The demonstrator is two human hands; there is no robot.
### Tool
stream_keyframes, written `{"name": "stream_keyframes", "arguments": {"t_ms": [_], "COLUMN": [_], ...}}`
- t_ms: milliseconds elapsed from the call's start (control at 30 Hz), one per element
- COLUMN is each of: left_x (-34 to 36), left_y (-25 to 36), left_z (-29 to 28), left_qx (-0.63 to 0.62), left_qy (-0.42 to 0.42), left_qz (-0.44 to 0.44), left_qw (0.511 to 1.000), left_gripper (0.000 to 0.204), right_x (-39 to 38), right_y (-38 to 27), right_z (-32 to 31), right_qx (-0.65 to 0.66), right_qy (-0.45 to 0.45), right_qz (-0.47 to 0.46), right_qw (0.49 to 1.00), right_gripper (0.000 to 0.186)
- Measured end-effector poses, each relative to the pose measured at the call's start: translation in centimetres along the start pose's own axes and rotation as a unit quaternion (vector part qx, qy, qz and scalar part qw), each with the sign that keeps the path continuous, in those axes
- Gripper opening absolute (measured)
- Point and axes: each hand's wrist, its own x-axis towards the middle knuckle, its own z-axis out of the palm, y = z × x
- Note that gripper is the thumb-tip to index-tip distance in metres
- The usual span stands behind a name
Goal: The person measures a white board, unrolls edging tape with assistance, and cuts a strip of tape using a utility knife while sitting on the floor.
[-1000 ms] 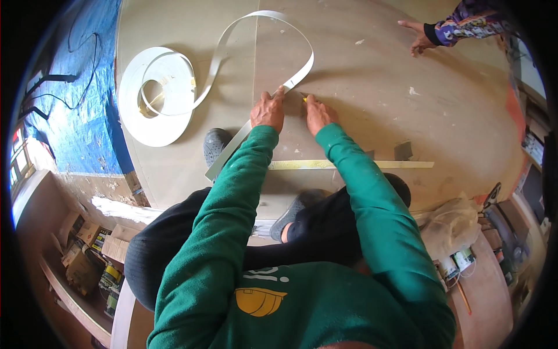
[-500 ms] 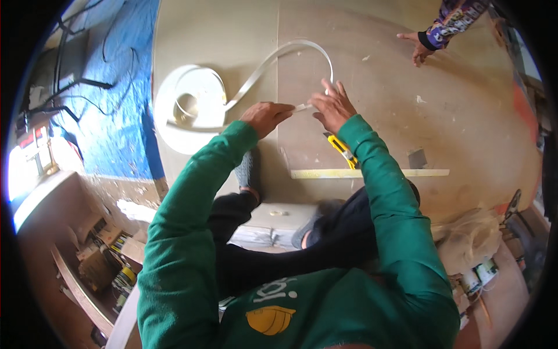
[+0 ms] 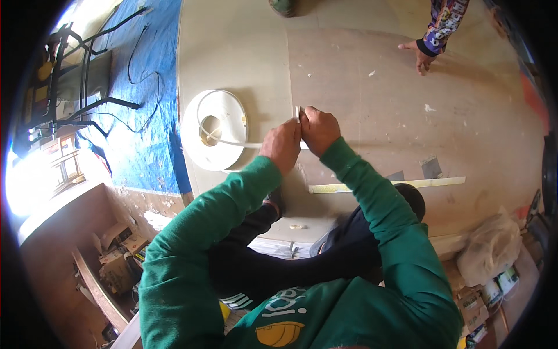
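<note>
A narrow white strip of edging or tape [image 3: 247, 144] runs from a flat white roll [image 3: 228, 152] on the board to my hands. My left hand [image 3: 281, 146] is closed on the strip. Pressed against it, my right hand [image 3: 320, 130] is closed too, with a short white end standing up between the hands. Just below the right hand a bit of white shows. Fingertips and anything else within the grip are hidden. The yellow utility knife seen earlier is out of sight.
A long pale strip [image 3: 433, 183] lies near my right forearm, with a dark grey square [image 3: 431, 168] by it. A co-worker's hand [image 3: 422, 56] rests on the board at upper right. Left are a blue tarp [image 3: 154, 110] and a black metal frame [image 3: 107, 103]. A plastic bag [image 3: 490, 244] sits lower right.
My hands have come together and closed; the right hand's fingers were spread before. The strip's large raised loop is gone from above my hands. The yellow knife no longer shows. The view has shifted.
</note>
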Motion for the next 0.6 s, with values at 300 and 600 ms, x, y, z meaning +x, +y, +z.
{"name": "stream_keyframes", "arguments": {"t_ms": [300, 600], "left_x": [-5.2, -8.0], "left_y": [6.0, 10.8], "left_z": [-14.6, -13.7], "left_qx": [-0.175, -0.444], "left_qy": [-0.417, -0.334], "left_qz": [-0.041, -0.025], "left_qw": [0.891, 0.831], "left_gripper": [0.032, 0.023], "right_x": [0.2, -2.3], "right_y": [-0.7, -4.8], "right_z": [-12.0, -10.4], "right_qx": [0.329, 0.612], "right_qy": [-0.542, -0.515], "right_qz": [-0.197, -0.215], "right_qw": [0.748, 0.560], "right_gripper": [0.012, 0.020]}}
